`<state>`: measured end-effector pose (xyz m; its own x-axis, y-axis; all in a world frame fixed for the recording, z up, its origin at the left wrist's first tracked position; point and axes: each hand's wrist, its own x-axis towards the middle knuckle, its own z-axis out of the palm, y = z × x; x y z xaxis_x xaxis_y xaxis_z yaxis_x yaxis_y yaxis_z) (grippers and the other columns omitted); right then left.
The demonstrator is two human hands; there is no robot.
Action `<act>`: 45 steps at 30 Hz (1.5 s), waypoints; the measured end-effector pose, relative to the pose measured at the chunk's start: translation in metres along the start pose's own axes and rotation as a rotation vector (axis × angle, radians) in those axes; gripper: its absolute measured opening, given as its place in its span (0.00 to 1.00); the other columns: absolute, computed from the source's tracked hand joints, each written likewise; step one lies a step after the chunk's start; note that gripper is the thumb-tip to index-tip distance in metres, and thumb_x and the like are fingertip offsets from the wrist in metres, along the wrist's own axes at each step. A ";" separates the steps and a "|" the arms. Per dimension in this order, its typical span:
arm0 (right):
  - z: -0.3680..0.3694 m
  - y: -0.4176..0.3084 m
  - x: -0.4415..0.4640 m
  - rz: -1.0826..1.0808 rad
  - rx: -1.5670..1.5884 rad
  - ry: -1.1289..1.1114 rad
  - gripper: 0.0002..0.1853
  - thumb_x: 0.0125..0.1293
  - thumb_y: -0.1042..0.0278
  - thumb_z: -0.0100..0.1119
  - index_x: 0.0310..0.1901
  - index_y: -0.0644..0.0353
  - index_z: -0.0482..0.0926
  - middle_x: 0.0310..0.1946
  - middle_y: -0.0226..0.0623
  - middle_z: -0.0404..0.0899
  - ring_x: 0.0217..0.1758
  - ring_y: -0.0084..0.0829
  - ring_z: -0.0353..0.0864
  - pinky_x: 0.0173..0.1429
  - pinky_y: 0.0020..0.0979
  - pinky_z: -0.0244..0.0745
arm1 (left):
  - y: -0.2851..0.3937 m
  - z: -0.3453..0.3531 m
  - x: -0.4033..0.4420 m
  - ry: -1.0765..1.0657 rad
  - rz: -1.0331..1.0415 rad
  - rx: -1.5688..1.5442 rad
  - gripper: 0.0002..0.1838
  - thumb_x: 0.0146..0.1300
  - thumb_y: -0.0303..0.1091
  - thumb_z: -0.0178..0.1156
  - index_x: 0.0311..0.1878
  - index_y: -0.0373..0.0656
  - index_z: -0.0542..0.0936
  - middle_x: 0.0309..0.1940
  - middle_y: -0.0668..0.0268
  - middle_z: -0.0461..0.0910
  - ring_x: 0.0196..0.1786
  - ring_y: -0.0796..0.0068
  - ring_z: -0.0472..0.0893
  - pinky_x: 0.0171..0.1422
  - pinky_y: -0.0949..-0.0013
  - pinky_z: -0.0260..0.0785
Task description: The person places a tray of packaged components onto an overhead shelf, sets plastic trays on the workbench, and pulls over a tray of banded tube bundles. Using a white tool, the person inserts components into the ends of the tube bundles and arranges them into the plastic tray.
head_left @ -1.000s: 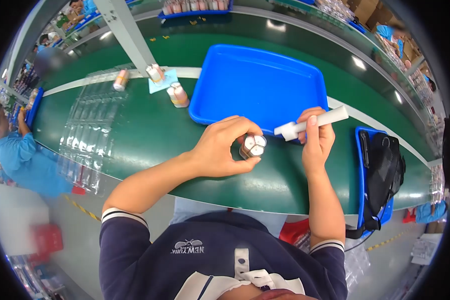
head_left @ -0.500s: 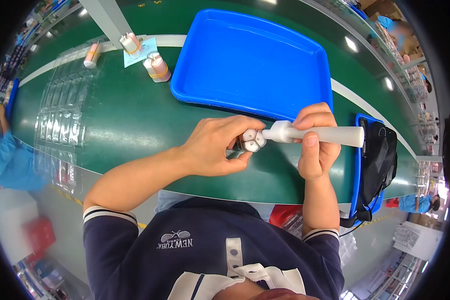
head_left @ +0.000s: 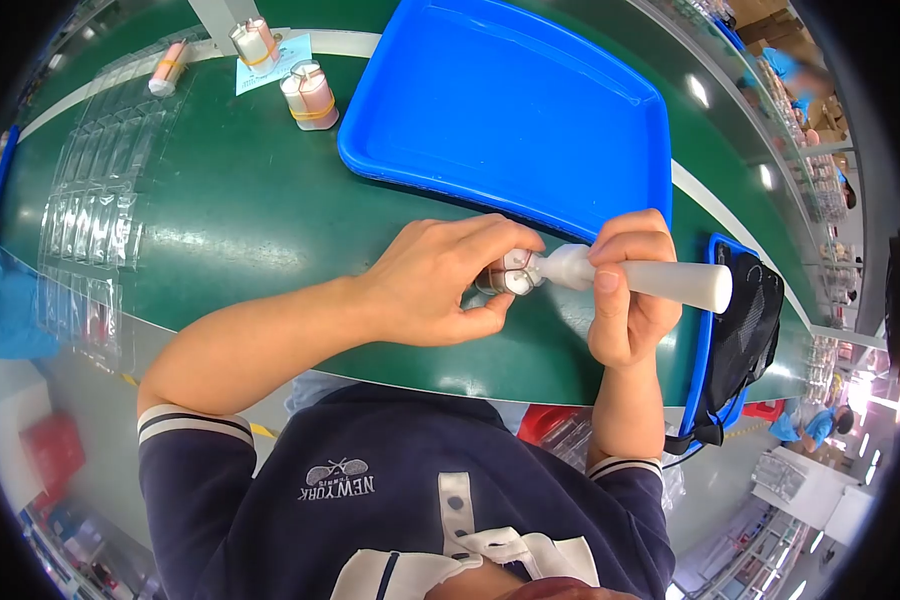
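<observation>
Between the thumb and fingers of my left hand is a small bundle of white-topped cylinders, its tops facing up. My right hand grips a white tool with a thick round handle. The tool's narrow tip points left and meets the bundle's right side; whether it presses on a top is too small to tell. Two banded bundles, a farther one and a nearer one, stand at the upper left, the farther on a light blue paper. A pink and white piece lies farther left.
Beyond my hands lies a large blue tray on the green table. Clear plastic packs cover the left part. A black mesh bag rests in a blue bin at the right. A person in blue is at the far left.
The white tool has come left, from apart to meeting the bundle in my left hand. The view has shifted, so the tray, bundles and packs appear higher and farther left.
</observation>
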<state>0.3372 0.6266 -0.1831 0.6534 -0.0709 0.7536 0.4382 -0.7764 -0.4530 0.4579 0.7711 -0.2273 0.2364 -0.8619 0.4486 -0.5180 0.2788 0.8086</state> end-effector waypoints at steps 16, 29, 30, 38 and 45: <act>-0.013 -0.004 -0.006 0.174 0.147 0.211 0.13 0.65 0.61 0.48 0.33 0.65 0.68 0.30 0.43 0.70 0.23 0.18 0.63 0.22 0.16 0.57 | 0.002 -0.008 0.000 0.079 -0.010 0.180 0.25 0.38 0.29 0.69 0.45 0.43 0.75 0.32 0.68 0.74 0.20 0.79 0.66 0.23 0.75 0.61; -0.001 -0.002 -0.005 0.034 0.039 0.028 0.07 0.54 0.74 0.62 0.28 0.62 0.73 0.27 0.37 0.75 0.28 0.32 0.75 0.27 0.28 0.69 | -0.002 -0.003 -0.001 0.066 -0.009 0.062 0.23 0.40 0.26 0.67 0.45 0.42 0.76 0.31 0.67 0.74 0.20 0.80 0.68 0.22 0.76 0.61; 0.000 -0.003 -0.004 0.041 0.023 0.026 0.07 0.53 0.75 0.63 0.28 0.62 0.72 0.27 0.37 0.75 0.28 0.33 0.75 0.26 0.28 0.69 | -0.002 -0.003 -0.001 0.067 -0.012 0.059 0.23 0.40 0.26 0.67 0.45 0.42 0.76 0.31 0.67 0.74 0.20 0.80 0.68 0.22 0.76 0.61; 0.004 -0.006 -0.002 0.051 -0.034 -0.036 0.08 0.50 0.78 0.63 0.26 0.61 0.71 0.26 0.36 0.75 0.27 0.33 0.74 0.25 0.29 0.69 | -0.002 -0.003 0.000 0.064 -0.033 0.058 0.22 0.41 0.26 0.66 0.44 0.43 0.76 0.30 0.67 0.74 0.20 0.80 0.68 0.22 0.76 0.61; -0.003 -0.005 -0.008 0.228 0.096 0.107 0.06 0.56 0.71 0.60 0.29 0.63 0.73 0.27 0.38 0.75 0.29 0.32 0.74 0.28 0.28 0.69 | -0.001 -0.009 0.000 0.007 -0.013 0.171 0.24 0.40 0.30 0.70 0.44 0.42 0.76 0.30 0.68 0.74 0.20 0.79 0.68 0.23 0.76 0.61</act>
<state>0.3275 0.6290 -0.1853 0.6755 -0.3066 0.6706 0.3473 -0.6700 -0.6562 0.4661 0.7745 -0.2243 0.2501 -0.8617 0.4415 -0.6472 0.1904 0.7381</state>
